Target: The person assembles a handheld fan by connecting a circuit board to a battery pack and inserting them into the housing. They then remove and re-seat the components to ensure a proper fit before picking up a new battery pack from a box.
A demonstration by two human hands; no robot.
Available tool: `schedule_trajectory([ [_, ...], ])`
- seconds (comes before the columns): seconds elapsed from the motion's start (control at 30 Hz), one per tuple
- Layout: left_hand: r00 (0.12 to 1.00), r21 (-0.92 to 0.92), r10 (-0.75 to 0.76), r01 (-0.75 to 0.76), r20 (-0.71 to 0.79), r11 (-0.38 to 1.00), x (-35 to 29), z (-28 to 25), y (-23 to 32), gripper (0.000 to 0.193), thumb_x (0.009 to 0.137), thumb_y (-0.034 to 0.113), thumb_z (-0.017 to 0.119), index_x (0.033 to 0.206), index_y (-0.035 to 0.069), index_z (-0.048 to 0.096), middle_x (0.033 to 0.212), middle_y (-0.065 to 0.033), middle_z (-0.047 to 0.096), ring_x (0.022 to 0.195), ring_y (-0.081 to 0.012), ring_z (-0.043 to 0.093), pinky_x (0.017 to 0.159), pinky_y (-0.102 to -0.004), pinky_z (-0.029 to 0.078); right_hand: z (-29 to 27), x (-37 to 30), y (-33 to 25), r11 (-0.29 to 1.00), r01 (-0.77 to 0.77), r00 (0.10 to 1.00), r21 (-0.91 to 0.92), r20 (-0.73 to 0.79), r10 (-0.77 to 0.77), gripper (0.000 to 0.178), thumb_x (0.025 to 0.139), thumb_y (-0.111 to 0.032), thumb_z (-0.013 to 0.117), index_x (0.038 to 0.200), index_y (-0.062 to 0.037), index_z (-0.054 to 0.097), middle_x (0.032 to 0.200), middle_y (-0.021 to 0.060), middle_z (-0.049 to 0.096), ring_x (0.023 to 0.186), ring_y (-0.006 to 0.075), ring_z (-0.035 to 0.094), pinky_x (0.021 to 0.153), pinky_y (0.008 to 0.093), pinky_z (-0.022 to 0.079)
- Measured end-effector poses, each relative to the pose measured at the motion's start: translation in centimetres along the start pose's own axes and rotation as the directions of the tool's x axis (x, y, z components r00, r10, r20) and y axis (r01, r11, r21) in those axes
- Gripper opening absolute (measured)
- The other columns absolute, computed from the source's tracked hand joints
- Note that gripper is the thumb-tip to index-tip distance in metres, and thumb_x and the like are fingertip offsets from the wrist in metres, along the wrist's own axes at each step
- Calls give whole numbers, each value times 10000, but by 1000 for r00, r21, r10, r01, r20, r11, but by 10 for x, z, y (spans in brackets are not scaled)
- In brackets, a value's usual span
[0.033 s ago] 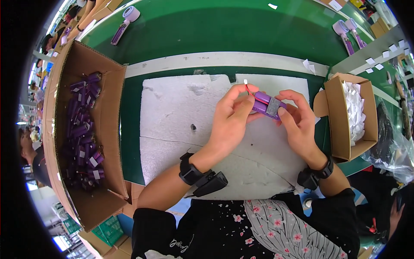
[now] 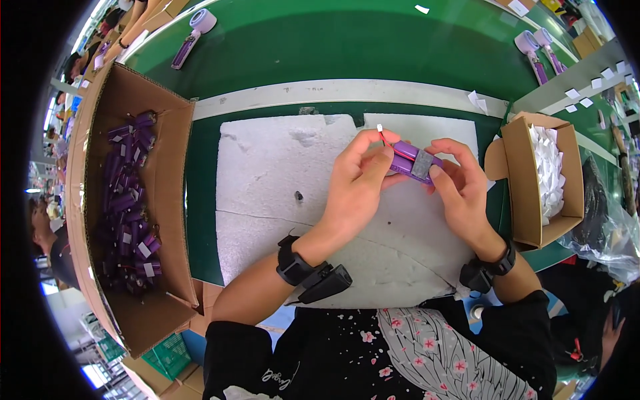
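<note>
Over the white foam board (image 2: 267, 173) I hold a purple battery pack (image 2: 405, 149) made of side-by-side cylindrical cells. A grey pad (image 2: 423, 165) lies across it near its right end. Red and dark wires run from its left end up to a small white connector (image 2: 380, 127), beside my left index finger. My left hand (image 2: 357, 183) pinches the left end between thumb and fingers. Gripping the right end, my right hand (image 2: 461, 187) has its thumb against the edge of the grey pad. The fingertips behind the pack are partly hidden.
At left stands a cardboard box (image 2: 163, 267) with several purple battery packs (image 2: 127, 193). A smaller box (image 2: 527, 207) at right contains white paper pieces (image 2: 548, 173). Purple handheld devices (image 2: 193, 37) lie on the green table (image 2: 320, 47). Clear plastic (image 2: 607, 247) hangs at far right.
</note>
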State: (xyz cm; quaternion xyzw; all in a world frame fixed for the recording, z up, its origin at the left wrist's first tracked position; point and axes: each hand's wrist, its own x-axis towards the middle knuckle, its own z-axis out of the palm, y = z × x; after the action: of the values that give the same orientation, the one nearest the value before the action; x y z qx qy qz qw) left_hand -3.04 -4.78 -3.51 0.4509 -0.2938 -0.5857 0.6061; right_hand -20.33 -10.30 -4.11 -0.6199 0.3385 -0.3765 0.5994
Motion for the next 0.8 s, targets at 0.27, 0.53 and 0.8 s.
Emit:
schedule_trajectory([
  [0.27, 999, 40, 38, -38, -6, 998, -1, 2, 4, 158, 1017, 80, 433, 1135, 31, 525, 1136, -150, 617, 1034, -210, 632, 896, -365, 563, -4, -1, 2, 1000, -25, 999, -15, 43, 25, 302, 929, 0, 531, 1230, -27, 517, 1037, 73, 614, 744, 88, 563, 640, 229, 462],
  [0.53, 999, 73, 43, -45, 18, 996, -1, 1, 4, 176, 1019, 82, 417, 1148, 38, 528, 1191, -182, 606, 1059, -236, 632, 894, -372, 565, -5, -1, 2, 999, -19, 996, -26, 82, 21, 329, 919, 2, 510, 1247, -25, 509, 1138, 89, 597, 832, 111, 575, 688, 244, 477],
  [0.8, 999, -7, 38, -38, 23, 999, -1, 1, 6, 193, 1000, 35, 405, 1138, 37, 541, 1159, -129, 619, 1013, -190, 636, 854, -344, 578, -6, 0, 2, 997, 15, 997, -75, 77, -9, 348, 894, 21, 511, 1239, -25, 515, 1153, 69, 576, 846, 103, 568, 683, 240, 471],
])
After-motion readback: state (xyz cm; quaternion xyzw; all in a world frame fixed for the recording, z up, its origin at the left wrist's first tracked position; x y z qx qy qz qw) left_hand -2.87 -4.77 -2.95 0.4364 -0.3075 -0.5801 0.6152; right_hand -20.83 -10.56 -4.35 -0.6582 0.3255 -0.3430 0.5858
